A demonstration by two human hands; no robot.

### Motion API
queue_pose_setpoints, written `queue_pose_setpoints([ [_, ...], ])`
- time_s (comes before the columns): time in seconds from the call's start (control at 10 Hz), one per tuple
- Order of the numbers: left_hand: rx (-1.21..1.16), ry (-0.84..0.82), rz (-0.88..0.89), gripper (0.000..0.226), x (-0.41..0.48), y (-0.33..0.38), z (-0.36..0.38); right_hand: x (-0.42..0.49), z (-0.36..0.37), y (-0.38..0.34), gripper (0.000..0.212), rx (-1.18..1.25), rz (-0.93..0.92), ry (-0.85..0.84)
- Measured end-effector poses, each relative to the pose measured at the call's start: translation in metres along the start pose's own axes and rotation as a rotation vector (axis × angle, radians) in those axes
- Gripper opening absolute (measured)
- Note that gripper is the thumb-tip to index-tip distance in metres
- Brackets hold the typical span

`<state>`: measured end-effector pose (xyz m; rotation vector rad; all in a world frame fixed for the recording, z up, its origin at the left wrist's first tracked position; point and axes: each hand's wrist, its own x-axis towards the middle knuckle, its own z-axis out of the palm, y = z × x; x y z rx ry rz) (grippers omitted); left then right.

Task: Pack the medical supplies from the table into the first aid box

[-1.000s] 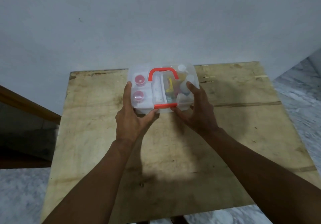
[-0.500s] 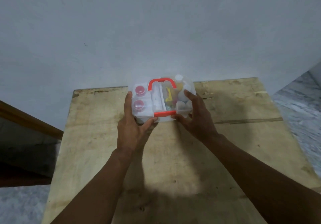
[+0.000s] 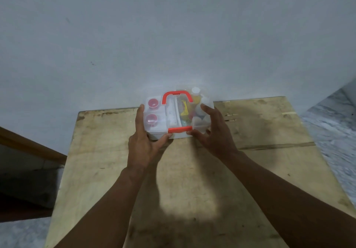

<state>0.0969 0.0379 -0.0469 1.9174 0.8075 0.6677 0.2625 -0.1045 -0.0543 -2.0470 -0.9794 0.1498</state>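
A clear plastic first aid box (image 3: 159, 124) with a red handle (image 3: 177, 96) and a red front latch (image 3: 179, 129) sits near the far edge of the wooden table (image 3: 250, 170). Its lid is down. Inside I see two pink-capped containers, white bottles and a yellow item. My left hand (image 3: 143, 145) grips the box's left side, thumb under the front edge. My right hand (image 3: 214, 132) grips its right side, thumb at the latch.
A pale wall rises straight behind the table. A marble floor (image 3: 335, 124) shows at the right. At the left, a dark wooden ledge (image 3: 28, 145) runs below table height.
The box with both hands on it has shifted toward the far table edge, against the wall. The camera has tilted up, so more wall shows.
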Motion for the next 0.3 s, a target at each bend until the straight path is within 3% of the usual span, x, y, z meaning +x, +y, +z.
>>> queue_pose_setpoints([
  [0.2,0.049,-0.079,-0.023,0.106,-0.001,0.006,-0.006,0.001,-0.010,-0.020,0.083,-0.125,0.013,-0.051],
  [0.3,0.185,-0.153,-0.066,0.114,-0.005,0.014,-0.024,0.002,-0.024,-0.030,0.083,-0.232,0.091,-0.187],
])
